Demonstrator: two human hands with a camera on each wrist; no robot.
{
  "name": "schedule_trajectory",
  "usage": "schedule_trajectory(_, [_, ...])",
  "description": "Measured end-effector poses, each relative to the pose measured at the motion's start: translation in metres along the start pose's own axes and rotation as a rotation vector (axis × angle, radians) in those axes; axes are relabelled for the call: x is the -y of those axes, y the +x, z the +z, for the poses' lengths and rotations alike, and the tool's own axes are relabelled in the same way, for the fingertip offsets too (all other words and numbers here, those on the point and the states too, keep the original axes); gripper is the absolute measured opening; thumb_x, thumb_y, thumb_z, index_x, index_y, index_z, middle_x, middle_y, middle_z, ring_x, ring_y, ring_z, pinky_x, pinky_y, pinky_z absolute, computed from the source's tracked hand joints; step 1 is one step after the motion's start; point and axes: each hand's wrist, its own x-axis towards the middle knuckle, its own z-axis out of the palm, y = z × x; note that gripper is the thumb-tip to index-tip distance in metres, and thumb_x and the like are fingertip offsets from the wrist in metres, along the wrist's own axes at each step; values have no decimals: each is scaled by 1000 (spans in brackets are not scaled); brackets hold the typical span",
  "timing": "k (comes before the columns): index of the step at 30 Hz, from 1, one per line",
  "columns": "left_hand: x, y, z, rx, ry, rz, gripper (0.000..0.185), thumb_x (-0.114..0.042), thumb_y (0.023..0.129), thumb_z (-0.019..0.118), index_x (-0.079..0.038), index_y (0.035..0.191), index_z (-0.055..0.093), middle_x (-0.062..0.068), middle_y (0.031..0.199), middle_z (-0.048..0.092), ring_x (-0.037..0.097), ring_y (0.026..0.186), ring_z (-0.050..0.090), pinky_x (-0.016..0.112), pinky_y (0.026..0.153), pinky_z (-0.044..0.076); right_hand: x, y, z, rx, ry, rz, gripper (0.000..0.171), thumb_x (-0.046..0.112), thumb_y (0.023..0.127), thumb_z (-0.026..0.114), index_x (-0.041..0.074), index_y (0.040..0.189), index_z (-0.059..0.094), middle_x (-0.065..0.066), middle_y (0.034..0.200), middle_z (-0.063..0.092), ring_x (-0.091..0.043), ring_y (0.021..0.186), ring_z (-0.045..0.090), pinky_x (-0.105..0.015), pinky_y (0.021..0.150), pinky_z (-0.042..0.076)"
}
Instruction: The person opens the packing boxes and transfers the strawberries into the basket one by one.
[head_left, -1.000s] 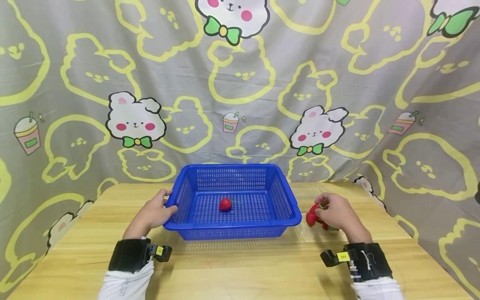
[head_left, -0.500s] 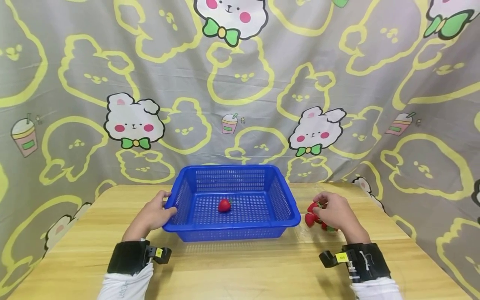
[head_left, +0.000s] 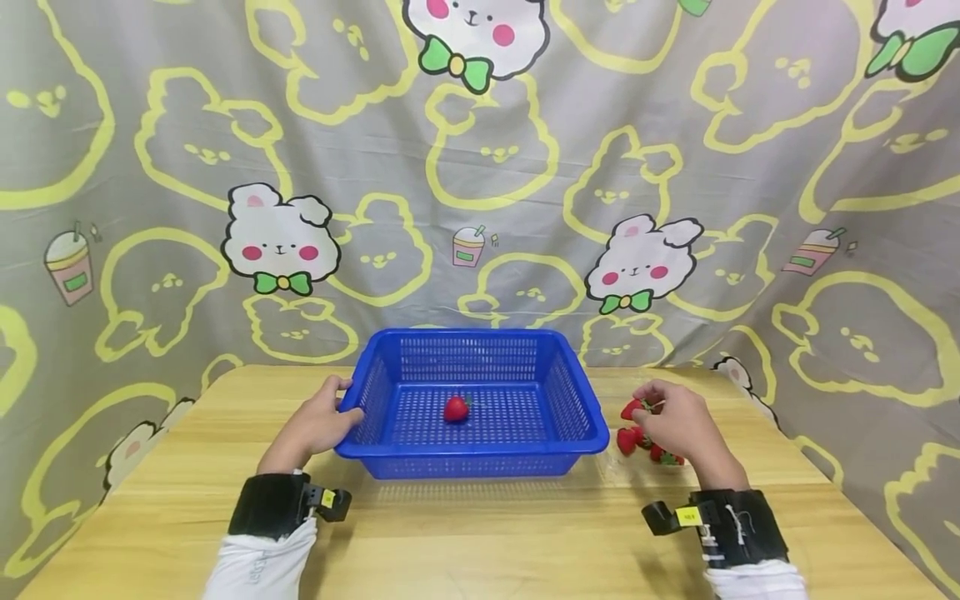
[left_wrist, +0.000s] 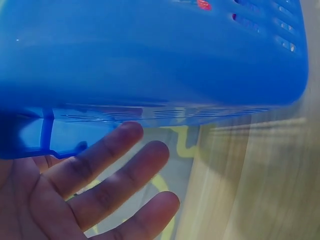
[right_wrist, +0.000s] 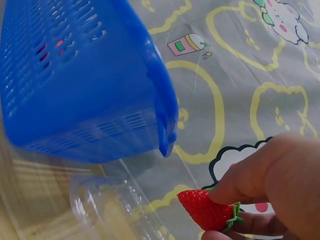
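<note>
My right hand (head_left: 678,421) pinches a red strawberry (right_wrist: 207,207) by its leafy end between thumb and fingers. In the head view, that strawberry is just above several other strawberries (head_left: 628,442), right of the basket. My left hand (head_left: 318,421) holds the left rim of the blue perforated basket (head_left: 472,450), its thumb over the edge. The left wrist view shows the other fingers (left_wrist: 120,192) spread along the outer side of the basket. One strawberry (head_left: 455,409) lies on the basket floor.
A clear plastic container (right_wrist: 107,205) sits on the wooden table (head_left: 480,533) to the right of the basket, around the loose strawberries. A grey curtain (head_left: 510,208) with cartoon prints hangs close behind the basket and along both sides.
My right hand has lifted one strawberry slightly off the group, so more of the others show beneath it. The left hand stays at the basket rim.
</note>
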Motion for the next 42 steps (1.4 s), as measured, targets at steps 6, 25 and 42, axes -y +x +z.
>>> schedule_trajectory(6, [1,1,0,-4,-2,4,54,-16,97,50,4,141,27,37,129,48,45,103,61,55,81,53,6,2,0,-31,27,-26,27,11,85,67,-3,107,64,-20,102,63,-35,92,60,-48,74,53])
schedule_trajectory(25, [2,0,2,-18,36,1,51,-17,96,52,4,138,31,36,128,50,45,104,60,58,83,50,15,2,-8,-10,21,-20,26,13,86,66,-3,106,62,-19,98,63,-34,87,59,-42,66,53])
schedule_trajectory(42, [0,-4,3,-34,14,12,49,-15,96,52,4,137,32,36,128,51,46,104,60,58,82,51,30,10,-11,-34,-3,-97,23,12,86,64,-2,104,64,-19,98,64,-35,88,62,-45,70,53])
